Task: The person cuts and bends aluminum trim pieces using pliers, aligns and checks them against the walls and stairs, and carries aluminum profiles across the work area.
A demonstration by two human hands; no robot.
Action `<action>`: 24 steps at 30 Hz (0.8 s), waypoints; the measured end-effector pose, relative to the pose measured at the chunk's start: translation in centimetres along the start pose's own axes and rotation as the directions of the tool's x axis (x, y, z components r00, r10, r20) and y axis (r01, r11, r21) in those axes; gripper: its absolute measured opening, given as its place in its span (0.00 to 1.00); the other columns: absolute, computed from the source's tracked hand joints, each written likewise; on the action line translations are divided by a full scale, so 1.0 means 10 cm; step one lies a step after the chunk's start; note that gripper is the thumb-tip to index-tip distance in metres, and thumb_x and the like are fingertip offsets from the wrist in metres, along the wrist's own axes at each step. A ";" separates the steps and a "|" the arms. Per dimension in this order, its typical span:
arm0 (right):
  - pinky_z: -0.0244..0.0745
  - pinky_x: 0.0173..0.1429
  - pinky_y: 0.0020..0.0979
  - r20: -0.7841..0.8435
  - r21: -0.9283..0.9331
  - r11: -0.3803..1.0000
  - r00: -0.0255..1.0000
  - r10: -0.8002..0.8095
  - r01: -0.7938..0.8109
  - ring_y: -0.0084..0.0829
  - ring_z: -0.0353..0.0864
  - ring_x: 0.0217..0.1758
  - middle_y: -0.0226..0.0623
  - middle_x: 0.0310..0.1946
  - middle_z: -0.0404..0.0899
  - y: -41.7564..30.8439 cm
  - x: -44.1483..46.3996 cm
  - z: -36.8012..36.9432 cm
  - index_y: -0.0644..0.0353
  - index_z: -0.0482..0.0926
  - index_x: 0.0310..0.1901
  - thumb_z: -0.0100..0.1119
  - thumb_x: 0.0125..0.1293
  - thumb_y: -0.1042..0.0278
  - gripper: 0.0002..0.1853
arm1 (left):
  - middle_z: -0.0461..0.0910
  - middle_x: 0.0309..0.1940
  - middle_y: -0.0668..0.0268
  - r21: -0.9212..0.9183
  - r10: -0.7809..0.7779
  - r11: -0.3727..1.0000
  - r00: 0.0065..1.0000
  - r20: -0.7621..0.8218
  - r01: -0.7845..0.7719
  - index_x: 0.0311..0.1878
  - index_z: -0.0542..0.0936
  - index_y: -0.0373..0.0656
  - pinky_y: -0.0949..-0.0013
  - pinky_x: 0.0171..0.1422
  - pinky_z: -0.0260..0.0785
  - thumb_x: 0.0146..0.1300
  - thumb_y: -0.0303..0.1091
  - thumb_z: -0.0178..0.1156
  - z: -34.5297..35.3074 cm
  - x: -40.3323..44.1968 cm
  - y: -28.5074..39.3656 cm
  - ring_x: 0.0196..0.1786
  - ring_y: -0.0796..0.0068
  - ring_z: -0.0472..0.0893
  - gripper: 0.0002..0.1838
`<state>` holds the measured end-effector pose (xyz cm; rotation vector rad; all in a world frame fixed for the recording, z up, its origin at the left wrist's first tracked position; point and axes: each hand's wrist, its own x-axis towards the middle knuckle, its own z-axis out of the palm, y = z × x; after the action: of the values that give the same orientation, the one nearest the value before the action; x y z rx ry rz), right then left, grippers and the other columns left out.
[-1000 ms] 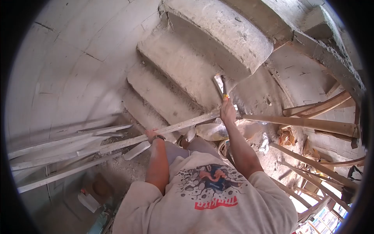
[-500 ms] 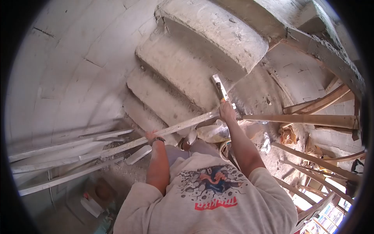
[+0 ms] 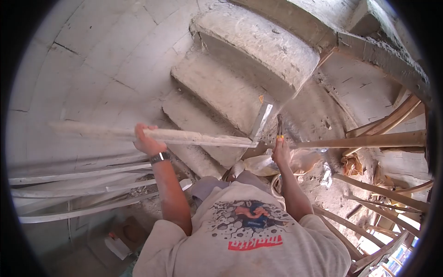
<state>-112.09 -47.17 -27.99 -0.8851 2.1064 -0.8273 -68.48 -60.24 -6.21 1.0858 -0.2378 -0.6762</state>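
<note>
My left hand (image 3: 150,140), with a dark watch at the wrist, grips a long pale wooden strip (image 3: 198,137) that lies roughly level across the lower steps. At its right end the strip meets a short pale piece (image 3: 262,121), which slants up and has a small orange mark at its tip. Just right of that corner, my right hand (image 3: 280,150) is closed around a tool (image 3: 279,127) with yellow on its handle and a dark metal head pointing up. The strip's far left end is blurred.
Curved concrete steps (image 3: 258,41) rise ahead beside a pale block wall (image 3: 101,69). Long strips (image 3: 78,175) lie at the lower left. A wooden pole (image 3: 364,140) reaches in from the right, above more slanting poles (image 3: 383,191). Bags (image 3: 258,162) sit near my feet.
My left hand has moved up and left, raising the strip's left part off the other strips. The tool in my right hand now stands apart from the short piece.
</note>
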 end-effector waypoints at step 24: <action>0.74 0.47 0.58 0.121 -0.344 0.890 0.954 -0.273 0.298 0.61 0.82 0.43 0.59 0.41 0.82 -1.23 -0.10 0.19 0.55 0.70 0.58 0.47 0.74 0.54 0.18 | 0.80 0.27 0.70 0.056 0.268 0.883 0.599 0.754 -0.466 0.37 0.77 0.39 0.71 0.35 0.72 0.55 0.30 0.72 1.97 -1.39 0.07 0.29 0.82 0.77 0.12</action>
<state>-106.03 -53.87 -19.39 -1.4259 2.1295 -0.5461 -88.77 -65.98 5.55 0.9012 -1.2603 -0.6794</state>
